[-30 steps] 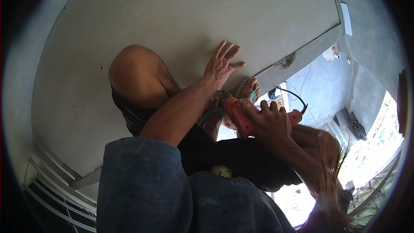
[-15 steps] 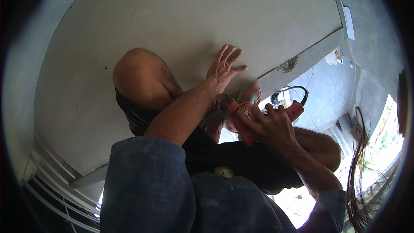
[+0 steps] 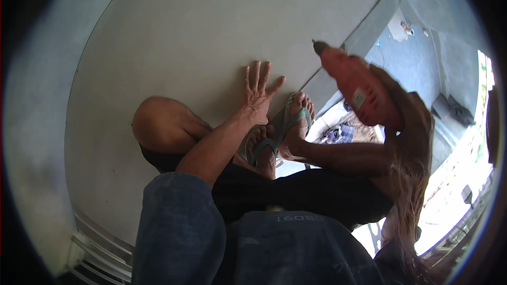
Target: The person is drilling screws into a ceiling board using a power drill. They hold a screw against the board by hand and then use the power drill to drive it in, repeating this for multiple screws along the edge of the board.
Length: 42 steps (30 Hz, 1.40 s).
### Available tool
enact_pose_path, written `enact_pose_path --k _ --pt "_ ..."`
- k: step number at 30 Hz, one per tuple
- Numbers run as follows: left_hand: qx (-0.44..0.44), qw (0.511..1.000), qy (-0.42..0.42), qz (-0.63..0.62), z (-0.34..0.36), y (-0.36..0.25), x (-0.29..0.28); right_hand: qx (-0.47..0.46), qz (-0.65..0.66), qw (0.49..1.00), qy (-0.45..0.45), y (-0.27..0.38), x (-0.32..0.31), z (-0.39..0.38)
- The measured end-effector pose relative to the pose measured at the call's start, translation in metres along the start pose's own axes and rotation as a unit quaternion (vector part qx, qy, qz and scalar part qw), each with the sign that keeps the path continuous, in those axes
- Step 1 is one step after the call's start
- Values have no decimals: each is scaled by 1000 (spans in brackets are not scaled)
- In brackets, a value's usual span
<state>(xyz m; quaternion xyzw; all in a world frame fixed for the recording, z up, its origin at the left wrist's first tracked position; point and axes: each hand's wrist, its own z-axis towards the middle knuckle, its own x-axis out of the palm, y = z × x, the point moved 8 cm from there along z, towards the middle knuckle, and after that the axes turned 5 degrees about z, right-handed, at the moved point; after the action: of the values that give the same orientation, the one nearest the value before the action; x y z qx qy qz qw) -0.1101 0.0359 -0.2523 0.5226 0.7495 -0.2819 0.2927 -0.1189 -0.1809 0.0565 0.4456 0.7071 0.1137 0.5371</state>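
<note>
Here, in the head view, the right hand (image 3: pixel 417 116) is wrapped around the drill (image 3: pixel 367 84), which juts up and left from it; gripping the rear leaves the bit (image 3: pixel 315 43) well clear of the fingers. Whether the bit touches the panel (image 3: pixel 200 31) cannot be told. The left hand (image 3: pixel 257 103), empty, fingers splayed, appears braced against the panel, probably for balance, the feet (image 3: pixel 292 140) just below it.

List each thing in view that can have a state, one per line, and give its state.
Left hand: open, fingers spread
Right hand: closed around drill
Drill: held, pointing up-left in the picture; on or off, cannot tell
Sandals: worn
Left knee: bent
</note>
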Motion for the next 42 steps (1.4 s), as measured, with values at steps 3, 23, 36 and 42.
enact_pose_path --k 3,23,36,42 --pt "-11 999 50 6 -2 -4 -2 26 61 993 -94 -29 -22 -4" --pt "136 938 -169 -268 -108 26 -240 43 524 813 -250 -34 -63 -34" --pt "317 923 -1 -221 -279 -104 -183 11 629 719 -296 -48 -70 17" --pt "320 932 -151 -80 -282 -118 -193 30 635 711 -301 -44 -75 19"
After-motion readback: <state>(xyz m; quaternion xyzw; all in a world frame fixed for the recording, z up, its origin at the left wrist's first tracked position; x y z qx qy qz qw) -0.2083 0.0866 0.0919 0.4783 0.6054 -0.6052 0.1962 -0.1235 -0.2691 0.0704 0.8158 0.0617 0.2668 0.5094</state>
